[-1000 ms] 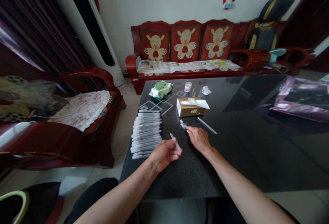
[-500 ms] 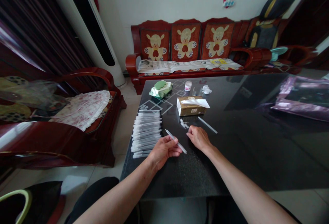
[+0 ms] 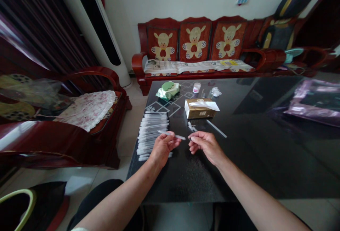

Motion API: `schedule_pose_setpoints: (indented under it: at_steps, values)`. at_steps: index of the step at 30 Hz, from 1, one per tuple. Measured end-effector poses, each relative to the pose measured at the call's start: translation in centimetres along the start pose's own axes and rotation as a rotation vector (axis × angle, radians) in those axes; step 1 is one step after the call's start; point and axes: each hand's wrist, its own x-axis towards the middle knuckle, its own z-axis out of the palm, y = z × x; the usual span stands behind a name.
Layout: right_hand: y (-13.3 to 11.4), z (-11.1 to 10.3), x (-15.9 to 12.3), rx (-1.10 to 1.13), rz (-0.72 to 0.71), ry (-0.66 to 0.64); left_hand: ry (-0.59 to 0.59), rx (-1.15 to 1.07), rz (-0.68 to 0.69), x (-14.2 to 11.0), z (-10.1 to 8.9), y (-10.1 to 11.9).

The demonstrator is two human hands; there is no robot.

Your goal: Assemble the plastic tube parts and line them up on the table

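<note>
Pinched between the thumb and fingers of my left hand [image 3: 162, 149] is a slim whitish pen [image 3: 163, 132], tapered at its left end and lying nearly level. My right hand [image 3: 206, 145] has its thumb and forefinger pressed together close to the pen's right end; anything between them is too small to make out. A row of similar translucent white pens [image 3: 151, 128] lies side by side at the left, partly behind my left hand. Beyond my right fingertips is a small pile of short white pieces [image 3: 191, 126]. One loose pen-like tube [image 3: 216, 128] rests to their right.
On the dark glossy table [image 3: 265, 163] stand a gold tissue box [image 3: 196, 113], a green wipes pack [image 3: 168, 91], a small white tub [image 3: 196, 88] and a crumpled tissue [image 3: 216, 92]. A purple shiny package [image 3: 297, 109] lies far right. Beyond is a wooden sofa [image 3: 136, 63].
My left hand has turned the pen from slanting to nearly level and moved slightly left. My right hand has come back from the small white pieces towards the pen's end.
</note>
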Motion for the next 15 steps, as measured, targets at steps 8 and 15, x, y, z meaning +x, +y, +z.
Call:
schedule_pose_setpoints:
  at_steps: [8, 15]
  values:
    - [0.19, 0.68, -0.1, 0.055, -0.002, 0.007, -0.028, 0.002, 0.002, 0.0, 0.05, -0.43]
    - [0.1, 0.83, -0.12, 0.052, 0.007, -0.006, -0.034, 0.005, 0.016, 0.05, -0.11, -0.7]
